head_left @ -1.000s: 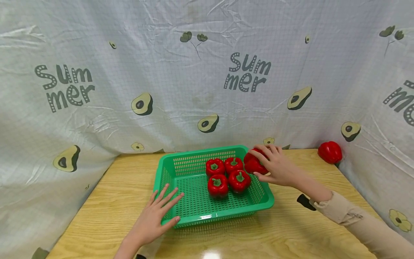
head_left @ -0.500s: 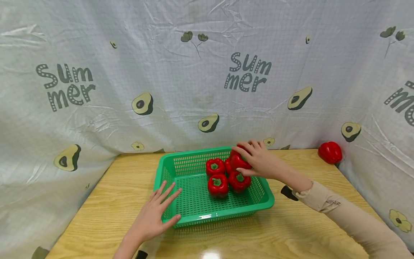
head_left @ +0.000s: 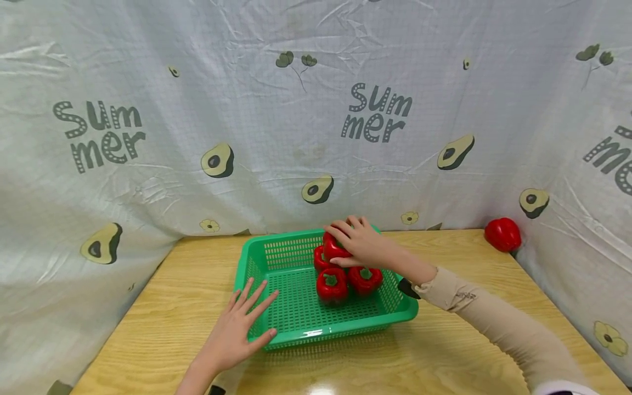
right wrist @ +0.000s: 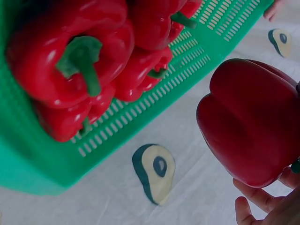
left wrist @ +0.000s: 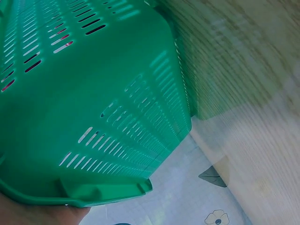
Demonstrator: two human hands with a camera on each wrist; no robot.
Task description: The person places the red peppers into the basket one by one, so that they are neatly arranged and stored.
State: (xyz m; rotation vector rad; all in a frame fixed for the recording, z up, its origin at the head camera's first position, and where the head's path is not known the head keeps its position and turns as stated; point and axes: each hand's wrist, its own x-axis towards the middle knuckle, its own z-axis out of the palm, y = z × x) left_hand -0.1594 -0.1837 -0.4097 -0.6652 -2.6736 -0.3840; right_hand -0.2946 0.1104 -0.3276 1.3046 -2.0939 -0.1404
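My right hand [head_left: 365, 247] grips a red bell pepper [right wrist: 253, 124] over the back of a green slotted plastic basket [head_left: 340, 329]. In the head view, that pepper hides part of another red pepper [head_left: 320, 257] standing in the basket. Two more peppers, a front-left one [head_left: 332, 286] and a front-right one [head_left: 365, 281], stand stem up before it; several peppers show in the right wrist view. With fingers spread, my left hand [head_left: 234, 332] rests at the basket's left front corner. The left wrist view shows the basket's outer wall [left wrist: 84, 108] close up.
One more red pepper [head_left: 502, 235] lies at the table's far right corner, against the cloth. A pale printed curtain [head_left: 266, 126] hangs behind the wooden table [head_left: 163, 307] and along its sides. Bare slotted floor shows in the basket's left half.
My right hand has carried the pepper leftward, from above the basket's right rim to over the back-left pepper. My left hand has barely moved.
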